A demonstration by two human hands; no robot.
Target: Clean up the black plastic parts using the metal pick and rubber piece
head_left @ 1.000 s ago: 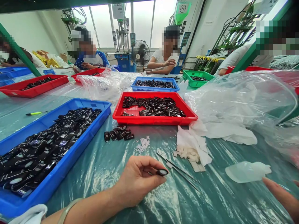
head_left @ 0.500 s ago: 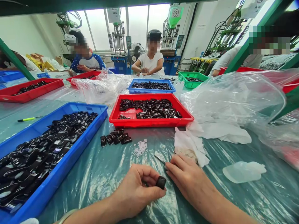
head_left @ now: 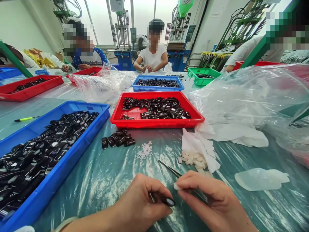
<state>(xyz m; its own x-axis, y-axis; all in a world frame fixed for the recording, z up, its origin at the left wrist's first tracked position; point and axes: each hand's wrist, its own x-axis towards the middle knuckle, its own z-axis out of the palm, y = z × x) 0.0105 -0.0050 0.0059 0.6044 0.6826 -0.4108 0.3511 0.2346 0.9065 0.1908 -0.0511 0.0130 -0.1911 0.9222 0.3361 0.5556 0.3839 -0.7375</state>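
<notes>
Left hand point(head_left: 142, 203) is closing thumb and fingers around a small black piece point(head_left: 169, 201), which is sitting at its fingertips; the piece is looking glossy and dark, with rounded edges, and its outward end is showing a pale, whitish oval framed in black. Right hand point(head_left: 210, 196), just beside, is pinching a small whitish bit point(head_left: 177, 186) between thumb and forefinger. Slim metal tweezers point(head_left: 169, 167) are lying behind the right fingers, points angling away and leftward. Ahead of the right hand, cream-coloured pieces point(head_left: 194, 158) are resting by a white cloth point(head_left: 200, 146). Ahead of the left hand, white scraps point(head_left: 145, 150) and a cluster of similar black pieces point(head_left: 118, 138) are lying near a red tray point(head_left: 158, 124).
</notes>
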